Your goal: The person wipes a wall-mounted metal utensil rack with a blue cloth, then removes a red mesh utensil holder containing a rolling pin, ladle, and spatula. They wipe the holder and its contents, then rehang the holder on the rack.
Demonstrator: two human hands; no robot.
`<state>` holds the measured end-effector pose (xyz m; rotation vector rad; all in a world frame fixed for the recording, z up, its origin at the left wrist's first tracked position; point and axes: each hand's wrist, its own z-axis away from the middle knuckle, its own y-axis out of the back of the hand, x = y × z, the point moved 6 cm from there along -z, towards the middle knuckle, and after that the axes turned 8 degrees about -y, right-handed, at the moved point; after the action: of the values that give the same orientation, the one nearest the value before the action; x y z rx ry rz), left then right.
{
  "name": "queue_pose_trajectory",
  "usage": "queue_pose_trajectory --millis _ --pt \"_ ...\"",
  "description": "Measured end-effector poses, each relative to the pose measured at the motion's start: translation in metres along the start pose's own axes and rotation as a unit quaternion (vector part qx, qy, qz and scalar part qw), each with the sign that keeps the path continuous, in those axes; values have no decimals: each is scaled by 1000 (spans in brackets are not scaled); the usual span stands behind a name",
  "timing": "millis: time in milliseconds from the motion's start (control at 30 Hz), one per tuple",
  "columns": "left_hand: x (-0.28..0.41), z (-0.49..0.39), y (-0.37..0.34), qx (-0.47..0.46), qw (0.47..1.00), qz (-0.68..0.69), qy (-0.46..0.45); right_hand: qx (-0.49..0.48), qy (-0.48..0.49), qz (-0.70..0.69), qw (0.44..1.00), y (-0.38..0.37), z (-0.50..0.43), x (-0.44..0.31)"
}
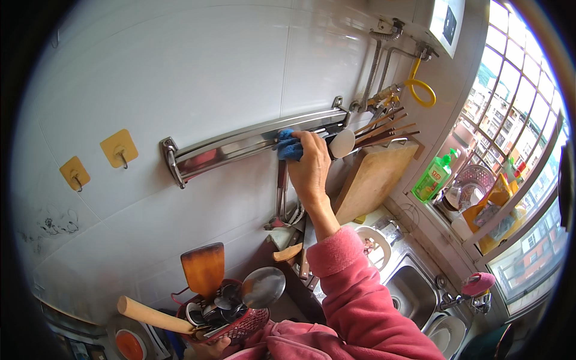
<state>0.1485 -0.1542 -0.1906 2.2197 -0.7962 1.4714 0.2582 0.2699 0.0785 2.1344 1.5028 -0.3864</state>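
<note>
My right hand [311,163] grips a blue cloth [288,145] and presses it against a shiny metal wall rack [220,157]. At the bottom, my left hand [209,348] holds a red perforated plastic basket [245,325] from below, and most of that hand is hidden. Out of the basket stick a brown spatula [203,268], a large metal ladle [264,288], a wooden rolling pin [153,314] and several smaller utensils. Just right of my right hand are a white rounded utensil head [342,143] and several chopsticks [387,126]. A dark-handled ladle [281,198] hangs under the rack.
Two yellow adhesive hooks [119,149] are on the tiled wall. A wooden cutting board [378,177] leans near the corner, above a steel sink [411,292]. Green soap bottle [432,177] stands on the window ledge. Knives [305,256] stand below my right arm.
</note>
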Motion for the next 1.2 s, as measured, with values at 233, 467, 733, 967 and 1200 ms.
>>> queue_pose_trajectory --millis 233,467,733,967,1200 --pt "-2 -3 -2 -5 1000 -2 2 -34 18 -26 999 -7 7 -19" --pt "-3 -1 -5 -3 1000 0 2 -13 4 88 996 3 -10 16" --pt "0 1 -2 7 1000 -6 2 -4 -11 85 996 -2 -10 27" --pt "-2 2 0 10 1000 -8 5 -29 39 39 998 -2 1 4" --pt "0 8 6 21 1000 -13 1 -9 29 17 999 1 -6 14"
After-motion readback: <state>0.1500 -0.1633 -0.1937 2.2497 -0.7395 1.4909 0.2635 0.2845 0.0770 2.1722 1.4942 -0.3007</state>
